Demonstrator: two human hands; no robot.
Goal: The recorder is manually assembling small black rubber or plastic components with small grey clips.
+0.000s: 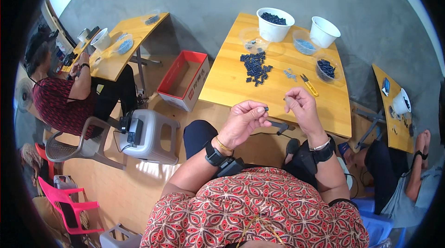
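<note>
My left hand (244, 119) is raised at the table's near edge, with thumb and finger pinching a small dark plastic piece (266, 108). To its right, my right hand (302, 108) is closed in a pinch; what lies between its fingertips is too small to name. Beyond my left hand, a pile of dark plastic pieces (256, 68) is spread on the wooden table (221, 89). A few small grey-blue parts (290, 75) lie nearer my right hand. Just past that hand rests a pair of yellow-handled thread snips (309, 85).
Along the table's far side stand a white bucket (276, 29) of dark pieces, another white bucket (324, 32), and clear bowls of grey-blue parts (304, 46) and dark parts (326, 70). A red-and-white box (185, 79) sits on the floor. Other people work at tables left and right.
</note>
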